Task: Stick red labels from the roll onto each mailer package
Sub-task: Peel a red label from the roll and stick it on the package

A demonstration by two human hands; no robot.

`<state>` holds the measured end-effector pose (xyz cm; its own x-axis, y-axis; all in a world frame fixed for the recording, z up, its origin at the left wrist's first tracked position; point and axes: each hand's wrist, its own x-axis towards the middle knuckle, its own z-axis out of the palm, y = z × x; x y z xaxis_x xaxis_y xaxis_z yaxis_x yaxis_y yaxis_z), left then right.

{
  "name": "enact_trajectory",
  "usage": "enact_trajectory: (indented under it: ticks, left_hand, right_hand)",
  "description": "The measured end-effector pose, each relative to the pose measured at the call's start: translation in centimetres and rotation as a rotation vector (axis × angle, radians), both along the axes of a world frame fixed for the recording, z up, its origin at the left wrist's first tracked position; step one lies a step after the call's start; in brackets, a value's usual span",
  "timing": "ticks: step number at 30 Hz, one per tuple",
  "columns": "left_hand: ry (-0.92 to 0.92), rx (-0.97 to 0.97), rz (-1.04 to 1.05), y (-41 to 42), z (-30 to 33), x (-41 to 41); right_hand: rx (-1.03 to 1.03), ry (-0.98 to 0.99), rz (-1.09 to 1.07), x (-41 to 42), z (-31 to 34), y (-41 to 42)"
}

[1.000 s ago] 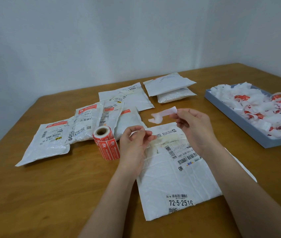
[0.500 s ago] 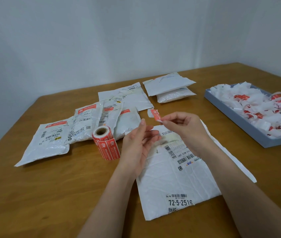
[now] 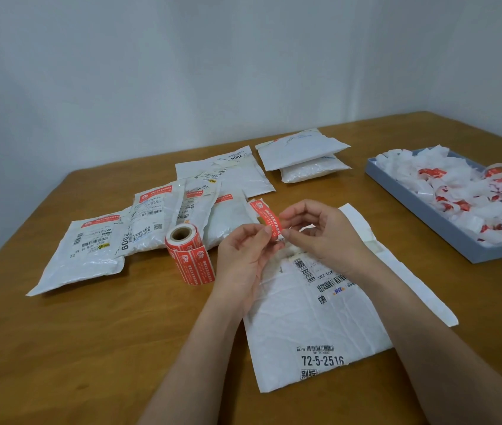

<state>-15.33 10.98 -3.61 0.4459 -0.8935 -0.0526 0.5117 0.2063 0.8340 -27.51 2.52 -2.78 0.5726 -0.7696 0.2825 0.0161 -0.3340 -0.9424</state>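
- Red label (image 3: 265,216), printed with white text, is held in the air between both hands above the top edge of the nearest mailer; its far end sticks up and to the left, free of the fingers.
- Left hand (image 3: 243,259) pinches the label's near end, with thumb and forefinger closed on it.
- Right hand (image 3: 320,234) grips the same near end from the other side, fingers curled; a bit of white backing paper shows just under them.
- Large white mailer (image 3: 314,311) lies flat on the wooden counter (image 3: 96,348) under the hands, with barcodes and the print "72-5-2516" near its front edge.
- Label roll (image 3: 190,256) lies on the counter just left of the left hand, its cardboard core facing up and away.
- Several white mailers (image 3: 96,250) overlap in a row left of and behind the roll, each with a red label stuck across its top.
- Two more mailers (image 3: 302,154) are stacked further back, well apart from the hands.
- Blue-grey tray (image 3: 427,216) at the right holds a heap of crumpled white backing strips with red scraps.
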Motion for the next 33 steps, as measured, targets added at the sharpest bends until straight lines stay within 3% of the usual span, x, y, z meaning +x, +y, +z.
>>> enact_trajectory:
  ticks: [4,9,21,33]
  left_hand:
    - [-0.105,-0.019,0.021,-0.1,-0.3,0.1]
    - [-0.109,-0.035,0.044,-0.1,-0.2,0.1]
    - [-0.130,0.031,0.006,-0.1,-0.6,0.2]
    - [-0.070,0.058,-0.005,-0.2,-0.4,0.1]
  right_hand:
    - [0.017,0.049,-0.076,0.3,0.0,0.4]
    - [0.010,0.140,-0.140,0.2,0.0,0.2]
    - [0.032,0.011,-0.088,0.4,-0.3,0.1]
    - [0.218,-0.130,0.098,-0.5,0.7,-0.4]
